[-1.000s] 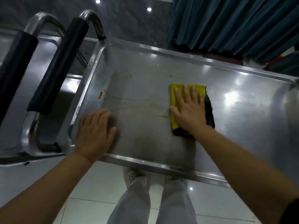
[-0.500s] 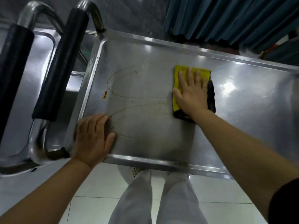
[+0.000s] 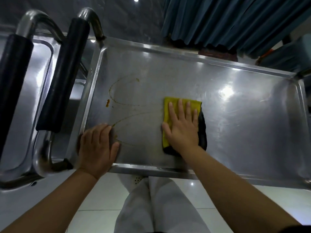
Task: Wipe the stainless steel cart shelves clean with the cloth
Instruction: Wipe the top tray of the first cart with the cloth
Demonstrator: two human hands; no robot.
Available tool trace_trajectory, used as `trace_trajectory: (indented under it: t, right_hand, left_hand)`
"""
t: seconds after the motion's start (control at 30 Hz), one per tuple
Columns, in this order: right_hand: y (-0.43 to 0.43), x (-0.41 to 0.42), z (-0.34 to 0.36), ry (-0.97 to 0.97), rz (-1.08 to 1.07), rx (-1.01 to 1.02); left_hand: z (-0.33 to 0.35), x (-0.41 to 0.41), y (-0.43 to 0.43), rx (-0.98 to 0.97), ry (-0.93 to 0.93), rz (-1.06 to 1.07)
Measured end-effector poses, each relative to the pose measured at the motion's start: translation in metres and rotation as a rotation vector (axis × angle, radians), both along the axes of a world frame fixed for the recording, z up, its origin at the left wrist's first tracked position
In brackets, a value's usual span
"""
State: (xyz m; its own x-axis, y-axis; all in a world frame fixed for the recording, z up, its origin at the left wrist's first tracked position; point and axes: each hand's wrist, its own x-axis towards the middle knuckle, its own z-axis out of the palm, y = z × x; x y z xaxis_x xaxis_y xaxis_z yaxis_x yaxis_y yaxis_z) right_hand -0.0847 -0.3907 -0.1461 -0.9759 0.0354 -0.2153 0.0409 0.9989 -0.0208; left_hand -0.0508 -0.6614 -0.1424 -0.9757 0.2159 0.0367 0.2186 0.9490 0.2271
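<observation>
The top shelf of the stainless steel cart [image 3: 235, 101] fills the middle of the view. A folded yellow and black cloth [image 3: 168, 108] lies flat on it near the centre. My right hand [image 3: 182, 126] presses on the cloth with straight, spread fingers. Brown curved streaks [image 3: 117, 98] and a small orange blob [image 3: 107, 103] mark the shelf's left half. My left hand [image 3: 97, 148] rests flat on the shelf's near left corner, fingers straight.
The cart's push handle with black grips [image 3: 62, 74] rises at the left, beside a second cart's handle [image 3: 13, 78] and steel shelf [image 3: 33, 68]. Dark blue curtains [image 3: 227, 21] hang behind. White trouser legs and a tiled floor [image 3: 168, 190] show below.
My right hand has slid the cloth back toward me after pushing it toward the far side. More of the brown streak shows near my left hand, which has stayed put.
</observation>
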Motion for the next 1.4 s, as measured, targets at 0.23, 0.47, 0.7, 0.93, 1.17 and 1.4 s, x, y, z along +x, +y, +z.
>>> trace_trajectory:
  t: [0.23, 0.47, 0.7, 0.93, 1.17, 1.4]
  right_hand:
    - [0.011, -0.138, 0.001, -0.008, -0.091, -0.032]
    - [0.011, -0.17, 0.001, -0.003, -0.072, -0.017]
    - [-0.02, -0.042, 0.004, 0.015, 0.071, -0.036]
    - [-0.045, 0.056, 0.002, -0.007, 0.131, -0.044]
    - [-0.042, -0.034, 0.002, -0.012, 0.094, -0.017]
    - [-0.033, -0.171, 0.005, -0.01, 0.01, -0.054]
  left_hand:
    - [-0.005, -0.002, -0.001, 0.028, 0.052, 0.002]
    - [-0.005, -0.002, -0.002, 0.008, 0.051, 0.005]
    - [0.001, -0.002, -0.002, -0.02, -0.016, 0.042]
    - [0.009, -0.002, 0.001, -0.004, -0.022, 0.034]
    - [0.007, -0.003, 0.002, 0.027, -0.049, 0.052]
    - [0.001, -0.007, 0.0, 0.016, -0.06, 0.059]
